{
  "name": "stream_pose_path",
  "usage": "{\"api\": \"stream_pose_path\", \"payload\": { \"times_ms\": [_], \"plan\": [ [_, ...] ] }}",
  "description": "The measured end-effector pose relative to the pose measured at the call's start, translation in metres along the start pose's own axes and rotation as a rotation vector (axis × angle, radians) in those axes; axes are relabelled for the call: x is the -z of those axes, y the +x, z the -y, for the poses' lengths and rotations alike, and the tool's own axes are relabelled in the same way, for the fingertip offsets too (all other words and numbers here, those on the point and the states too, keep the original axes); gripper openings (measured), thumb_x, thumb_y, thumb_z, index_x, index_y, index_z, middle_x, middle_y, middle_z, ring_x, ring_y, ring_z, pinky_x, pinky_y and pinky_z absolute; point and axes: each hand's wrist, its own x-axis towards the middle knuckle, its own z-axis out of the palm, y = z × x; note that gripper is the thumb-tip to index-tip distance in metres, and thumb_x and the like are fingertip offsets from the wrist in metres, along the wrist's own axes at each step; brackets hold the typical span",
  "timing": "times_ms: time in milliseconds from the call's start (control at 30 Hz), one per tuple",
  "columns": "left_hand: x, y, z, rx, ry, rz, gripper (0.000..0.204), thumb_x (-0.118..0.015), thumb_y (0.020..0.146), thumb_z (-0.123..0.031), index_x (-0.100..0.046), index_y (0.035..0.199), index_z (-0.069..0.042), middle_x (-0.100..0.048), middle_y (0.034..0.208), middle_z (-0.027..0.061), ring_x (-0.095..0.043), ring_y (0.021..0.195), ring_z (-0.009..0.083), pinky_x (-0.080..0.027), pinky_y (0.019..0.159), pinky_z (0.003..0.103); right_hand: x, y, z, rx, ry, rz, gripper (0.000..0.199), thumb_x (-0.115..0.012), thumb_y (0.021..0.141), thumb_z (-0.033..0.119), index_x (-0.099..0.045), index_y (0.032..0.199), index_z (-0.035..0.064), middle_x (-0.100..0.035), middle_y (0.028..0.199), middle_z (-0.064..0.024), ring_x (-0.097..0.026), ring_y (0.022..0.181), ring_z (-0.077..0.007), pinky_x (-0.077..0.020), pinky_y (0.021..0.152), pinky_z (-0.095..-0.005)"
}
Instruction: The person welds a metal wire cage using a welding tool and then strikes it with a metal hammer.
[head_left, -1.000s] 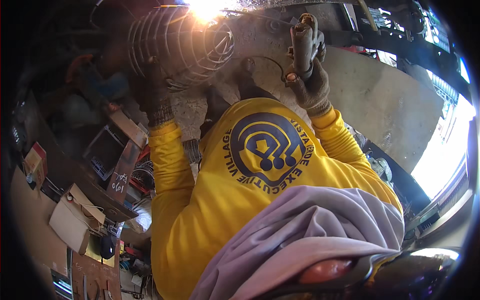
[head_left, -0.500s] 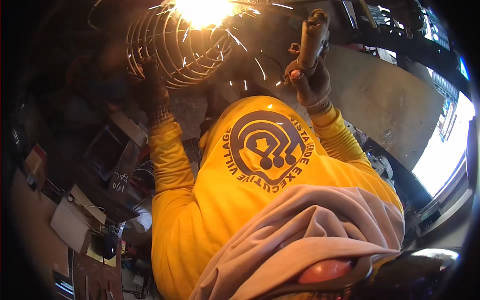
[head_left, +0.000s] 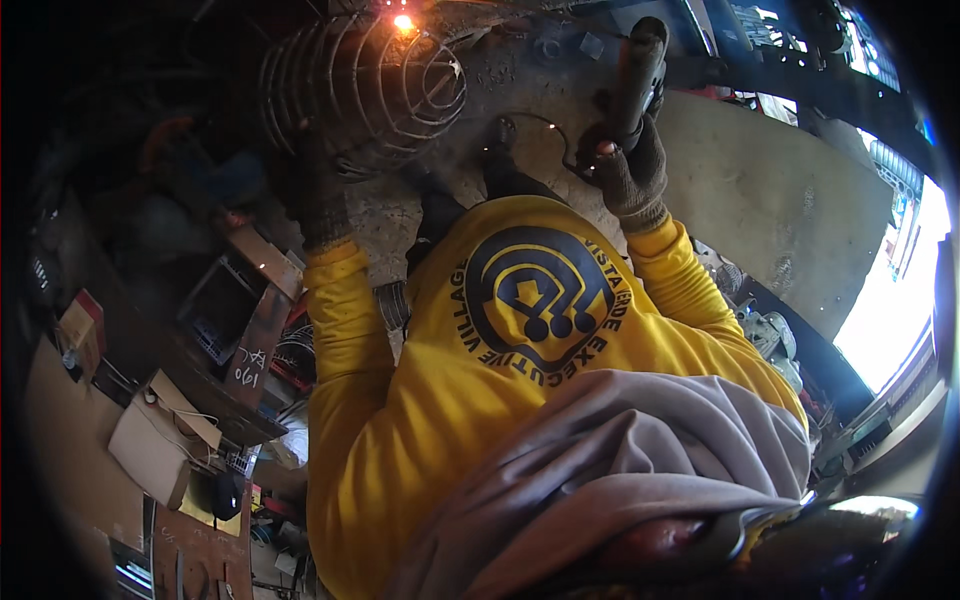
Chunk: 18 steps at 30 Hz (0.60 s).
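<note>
My left hand [head_left: 312, 195], in a dark glove, grips the side of a round wire cage [head_left: 375, 85] that rests on a grey, gritty work surface [head_left: 760, 200]. A small orange glow [head_left: 403, 22] sits at the cage's far rim. In a knitted glove, my right hand [head_left: 632, 178] is closed round the dark handle of a welding tool [head_left: 640, 70], held to the right of the cage and apart from it. A thin cable [head_left: 545, 125] loops from that hand across the surface. Yellow sleeves and a grey cloth [head_left: 620, 470] fill the lower middle.
Cardboard boxes [head_left: 150, 450], crates and wooden scraps [head_left: 262, 335] crowd the dim floor at the left. Dark metal frames [head_left: 790, 60] run along the top right. Bright daylight [head_left: 900, 300] comes in at the right edge, beside small metal parts [head_left: 765, 335].
The bright flare and flying sparks at the cage's top have died down to a small glow. My right hand with the tool has drifted slightly right and away from the cage.
</note>
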Motion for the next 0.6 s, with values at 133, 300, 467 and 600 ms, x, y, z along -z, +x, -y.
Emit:
{"api": "stream_pose_path", "payload": {
  "times_ms": [133, 300, 467, 600],
  "plan": [
    [-0.001, 0.002, -0.015, -0.164, -0.158, -0.017, 0.049, -0.068, 0.091, -0.036, -0.061, 0.123, 0.0, -0.065, 0.121, 0.0173, -0.063, 0.108, 0.0291, -0.048, 0.09, 0.04, -0.001, -0.002, 0.005, -0.045, 0.07, -0.009, 0.045, -0.07, 0.091, 0.032, -0.055, 0.114, -0.0031, -0.068, 0.082, -0.0062, -0.064, 0.071, -0.0126, -0.0516, 0.067, -0.0272],
    [-0.007, 0.012, -0.013, 0.061, -0.889, 0.092, 0.052, -0.068, 0.091, -0.034, -0.057, 0.131, -0.001, -0.064, 0.127, 0.0151, -0.061, 0.116, 0.0275, -0.046, 0.097, 0.038, 0.004, -0.007, 0.007, -0.055, 0.057, -0.015, 0.046, -0.07, 0.091, 0.034, -0.054, 0.115, -0.0031, -0.068, 0.082, -0.0063, -0.065, 0.071, -0.0129, -0.0519, 0.067, -0.0277],
    [0.003, 0.021, -0.031, -0.363, 0.056, 0.071, 0.054, -0.067, 0.092, -0.028, -0.053, 0.136, -0.001, -0.061, 0.133, 0.0139, -0.059, 0.12, 0.0263, -0.042, 0.103, 0.036, 0.008, -0.013, 0.0, -0.046, 0.037, -0.046, 0.047, -0.071, 0.09, 0.034, -0.054, 0.113, -0.0034, -0.068, 0.081, -0.0074, -0.066, 0.072, -0.0147, -0.0524, 0.068, -0.0282],
    [0.01, 0.019, -0.039, -0.236, -0.062, 0.165, 0.06, -0.067, 0.091, -0.036, -0.051, 0.138, -0.003, -0.054, 0.139, 0.0151, -0.051, 0.127, 0.0294, -0.039, 0.106, 0.039, 0.012, -0.007, -0.002, -0.052, -0.067, -0.011, 0.048, -0.072, 0.089, 0.037, -0.056, 0.111, -0.0032, -0.069, 0.077, -0.0091, -0.069, 0.072, -0.0176, -0.0528, 0.068, -0.0296]
  ]
}}
